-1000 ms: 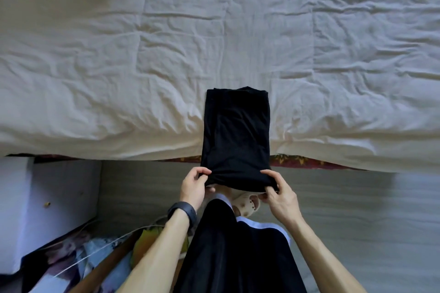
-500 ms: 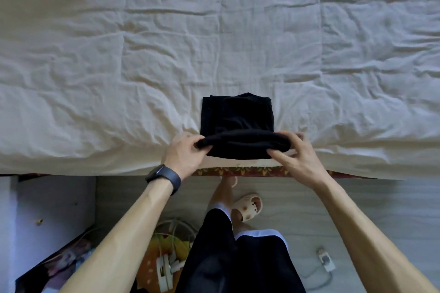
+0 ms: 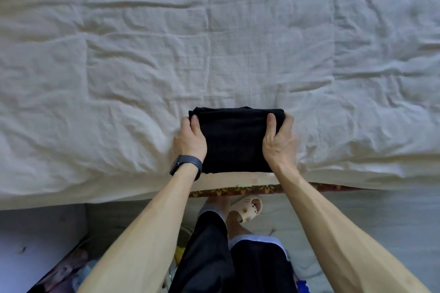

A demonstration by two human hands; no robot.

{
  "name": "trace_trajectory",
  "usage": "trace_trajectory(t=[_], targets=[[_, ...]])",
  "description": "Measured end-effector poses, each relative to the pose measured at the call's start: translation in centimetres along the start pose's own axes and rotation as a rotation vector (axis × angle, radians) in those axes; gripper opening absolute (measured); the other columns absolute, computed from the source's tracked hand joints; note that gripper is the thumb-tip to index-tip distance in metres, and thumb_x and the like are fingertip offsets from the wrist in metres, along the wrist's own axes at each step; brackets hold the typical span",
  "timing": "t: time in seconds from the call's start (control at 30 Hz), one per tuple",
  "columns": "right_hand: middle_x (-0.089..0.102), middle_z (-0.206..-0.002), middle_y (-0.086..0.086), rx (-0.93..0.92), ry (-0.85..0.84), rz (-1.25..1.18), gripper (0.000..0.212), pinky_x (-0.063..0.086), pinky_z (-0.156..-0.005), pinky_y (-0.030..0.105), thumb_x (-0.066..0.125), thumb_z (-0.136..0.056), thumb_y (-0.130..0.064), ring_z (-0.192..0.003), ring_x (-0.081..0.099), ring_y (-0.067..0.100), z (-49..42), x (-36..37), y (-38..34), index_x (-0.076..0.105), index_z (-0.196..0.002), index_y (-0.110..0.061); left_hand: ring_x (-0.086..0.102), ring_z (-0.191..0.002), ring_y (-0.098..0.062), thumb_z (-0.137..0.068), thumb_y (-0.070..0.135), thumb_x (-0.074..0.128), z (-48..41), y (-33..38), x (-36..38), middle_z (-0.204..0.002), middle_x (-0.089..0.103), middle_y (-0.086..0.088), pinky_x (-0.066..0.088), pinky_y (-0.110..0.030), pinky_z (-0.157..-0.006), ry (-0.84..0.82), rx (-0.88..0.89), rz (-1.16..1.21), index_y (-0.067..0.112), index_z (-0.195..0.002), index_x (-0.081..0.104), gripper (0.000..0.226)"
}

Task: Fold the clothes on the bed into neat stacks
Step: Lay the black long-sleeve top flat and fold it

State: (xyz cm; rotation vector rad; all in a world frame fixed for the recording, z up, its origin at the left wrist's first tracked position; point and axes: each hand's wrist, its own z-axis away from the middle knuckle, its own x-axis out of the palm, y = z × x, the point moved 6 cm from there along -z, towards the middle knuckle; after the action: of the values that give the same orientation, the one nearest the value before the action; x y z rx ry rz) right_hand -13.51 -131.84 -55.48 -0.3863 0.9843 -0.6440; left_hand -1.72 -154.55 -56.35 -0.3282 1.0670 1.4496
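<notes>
One folded black fabric garment (image 3: 234, 140), a compact rectangle, lies on the bed's crumpled off-white sheet (image 3: 119, 74), close to the near edge and roughly midway along it. No other clothing shows on the sheet.

Two bare hands hold it, one at each short side. The left hand (image 3: 190, 140) grips the left side: its thumb (image 3: 195, 122) lies on top of the cloth near the far left corner, and the other fingers curl round the side, mostly hidden beneath or behind the fabric. The right hand (image 3: 281, 143) mirrors it on the right side, with its thumb (image 3: 271, 121) pressed on top near the far right corner and its fingers wrapped round the outer side. Both hands are partly closed on the garment, with the cloth pinched between thumb and fingers. Whether the bundle rests fully on the sheet or is slightly raised at its far end cannot be told.

One dark wristband (image 3: 187, 166) sits on the left wrist, touching the garment's near left corner.

Below the sheet's near edge runs one red and yellow patterned strip (image 3: 238, 190). On the floor beside it is one cream perforated slipper (image 3: 250, 208) on a foot. One white box-like unit (image 3: 40, 233) stands at lower left; what it holds cannot be seen.
</notes>
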Motion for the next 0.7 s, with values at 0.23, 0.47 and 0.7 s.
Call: trace_trajectory(t=[0.23, 0.47, 0.7], targets=[[0.062, -0.099, 0.0, 0.125, 0.036, 0.223, 0.067, 0.048, -0.084, 0.044, 0.027, -0.09, -0.082, -0.095, 0.06, 0.026, -1.6, -0.1, -0.7, 0.054, -0.113, -0.025, 0.045, -0.062, -0.015, -0.102, 0.056, 0.029, -1.2, 0.3, 0.2, -0.077, 0.048, 0.007, 0.03, -0.029, -0.052, -0.011, -0.023, -0.128, 0.026, -0.09, 0.045, 0.037], [0.055, -0.132, 0.004, 0.242, -0.265, -0.125, 0.059, 0.05, -0.103, 0.047, 0.055, -0.089, -0.069, -0.121, 0.057, 0.022, 0.3, -1.3, 0.3, 0.057, -0.125, -0.023, 0.053, -0.081, -0.005, -0.086, 0.066, 0.06, 1.2, -0.7, -0.6, -0.098, 0.049, 0.019, 0.043, -0.024, -0.064, -0.181, -0.138, 0.202, 0.028, -0.127, 0.04, 0.06], [0.069, -0.122, 0.0, 0.278, -0.463, -0.374, 0.045, 0.06, -0.083, 0.032, 0.075, -0.089, -0.045, -0.101, 0.072, 0.015, -1.3, -1.4, 0.0, 0.059, -0.123, -0.02, 0.064, -0.09, -0.001, -0.094, 0.044, 0.066, -0.3, -1.4, 0.0, -0.101, 0.066, 0.015, 0.048, -0.01, -0.058, -0.352, -0.148, 0.483, 0.031, -0.099, 0.062, 0.014]])
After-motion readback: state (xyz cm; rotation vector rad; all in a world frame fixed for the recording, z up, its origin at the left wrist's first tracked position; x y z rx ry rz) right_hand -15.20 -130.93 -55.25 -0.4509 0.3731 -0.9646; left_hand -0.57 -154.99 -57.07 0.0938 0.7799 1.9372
